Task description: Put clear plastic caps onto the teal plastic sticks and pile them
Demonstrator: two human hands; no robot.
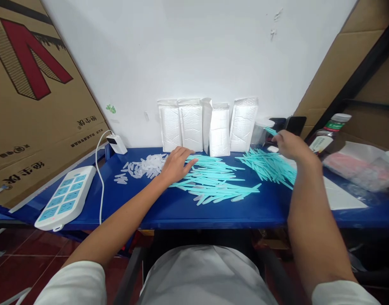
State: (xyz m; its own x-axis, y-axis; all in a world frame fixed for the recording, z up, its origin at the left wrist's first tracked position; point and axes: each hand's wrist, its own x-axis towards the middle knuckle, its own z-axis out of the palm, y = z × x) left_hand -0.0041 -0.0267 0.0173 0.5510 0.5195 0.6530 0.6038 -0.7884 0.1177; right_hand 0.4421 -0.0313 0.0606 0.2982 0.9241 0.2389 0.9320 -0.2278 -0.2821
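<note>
My left hand (177,166) rests palm down between two heaps, its fingers stretched out and the thumb apart. Under and beside its fingertips lies a spread pile of slim teal plastic sticks (213,178). Left of it is a heap of small translucent plastic pieces (150,165), partly covered by the hand. At the right, my right hand (289,145) is raised with fingers closed around a few teal sticks (270,131), whose ends point left. Below that hand lies a second teal pile (267,167). A translucent tub (259,133) stands close behind the held sticks.
White padded mailers (191,127) lean against the wall. A white power strip (65,197) and a small cabled device (117,144) are at the left. A capped bottle (329,133), dark phone-like slabs (296,125) and a clear bag with pink contents (359,169) are at the right.
</note>
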